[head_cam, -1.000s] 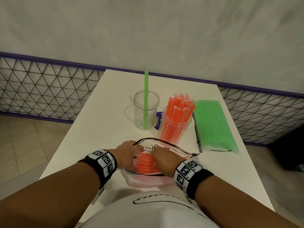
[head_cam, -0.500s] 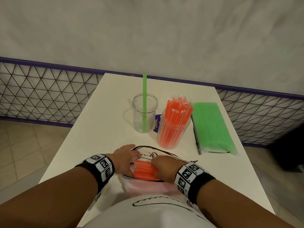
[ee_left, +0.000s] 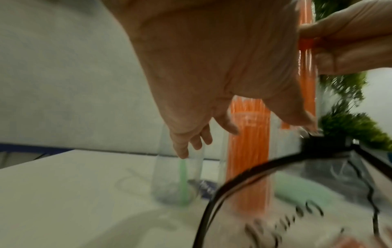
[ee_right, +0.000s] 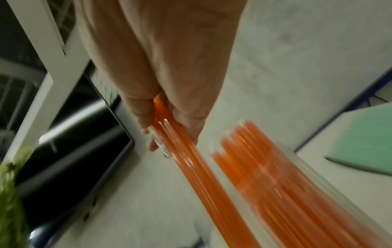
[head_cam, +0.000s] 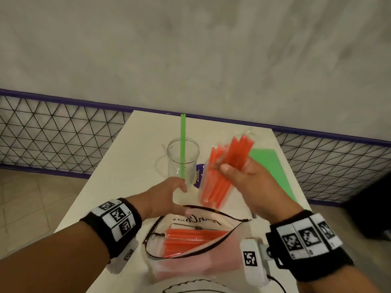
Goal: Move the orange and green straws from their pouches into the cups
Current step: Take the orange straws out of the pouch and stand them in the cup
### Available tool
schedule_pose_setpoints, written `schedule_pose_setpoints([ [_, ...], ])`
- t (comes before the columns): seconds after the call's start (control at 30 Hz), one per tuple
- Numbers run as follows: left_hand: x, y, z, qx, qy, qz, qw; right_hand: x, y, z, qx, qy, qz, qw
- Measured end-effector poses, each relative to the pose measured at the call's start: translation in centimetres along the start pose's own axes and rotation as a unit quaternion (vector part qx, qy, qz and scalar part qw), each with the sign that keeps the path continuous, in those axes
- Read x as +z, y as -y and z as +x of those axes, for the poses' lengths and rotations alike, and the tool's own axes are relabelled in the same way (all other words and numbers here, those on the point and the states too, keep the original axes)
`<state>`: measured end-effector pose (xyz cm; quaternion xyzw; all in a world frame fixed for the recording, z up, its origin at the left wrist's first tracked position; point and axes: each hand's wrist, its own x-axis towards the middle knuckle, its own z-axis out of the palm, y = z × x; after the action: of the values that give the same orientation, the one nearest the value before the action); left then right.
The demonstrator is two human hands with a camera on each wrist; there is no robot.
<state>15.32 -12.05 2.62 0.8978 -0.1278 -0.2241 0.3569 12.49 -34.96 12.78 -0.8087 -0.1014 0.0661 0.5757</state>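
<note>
My right hand (head_cam: 230, 168) grips a bundle of orange straws (head_cam: 237, 155), held slanted over the clear cup of orange straws (head_cam: 208, 193); the same bundle of orange straws (ee_right: 182, 151) shows pinched between thumb and fingers in the right wrist view. My left hand (head_cam: 169, 193) hovers with relaxed, spread fingers (ee_left: 191, 142) between the open clear pouch (head_cam: 211, 220) and the second clear cup (head_cam: 183, 157), holding nothing. One green straw (head_cam: 182, 140) stands in that cup. More orange straws (head_cam: 186, 240) lie inside the pouch. The green straw pouch (head_cam: 273, 168) lies flat at the right.
The white table (head_cam: 131, 166) is narrow, and its far edge meets a purple rail (head_cam: 63, 100) with wire mesh below a grey wall. A purple label (head_cam: 198, 176) lies between the cups. The pouch's black zipper cord (head_cam: 245, 220) trails right.
My right hand has lifted a bundle of orange straws out of the pouch and carried it up toward the orange cup. My left hand has left the pouch and moved forward, opening.
</note>
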Motion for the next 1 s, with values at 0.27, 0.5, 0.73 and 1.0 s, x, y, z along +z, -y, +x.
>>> schedule_pose_setpoints([
  [0.27, -0.4, -8.9, 5.2, 0.037, -0.086, -0.129, 0.987, -4.9, 3.8, 1.8, -0.084, -0.186, -0.008, 0.979],
  [0.5, 0.5, -9.4, 7.7, 0.052, -0.154, -0.095, 0.982, -2.9, 0.9, 3.7, -0.077, -0.185, 0.023, 0.979],
  [0.73, 1.9, -7.9, 7.7, 0.084, -0.096, -0.197, 0.972, -1.8, -5.4, 5.2, -0.038, -0.127, -0.150, 0.980],
  [1.0, 2.6, -8.2, 7.6, 0.074, -0.101, -0.192, 0.973, -1.7, -1.5, 5.9, -0.264, -0.209, -0.384, 0.860],
])
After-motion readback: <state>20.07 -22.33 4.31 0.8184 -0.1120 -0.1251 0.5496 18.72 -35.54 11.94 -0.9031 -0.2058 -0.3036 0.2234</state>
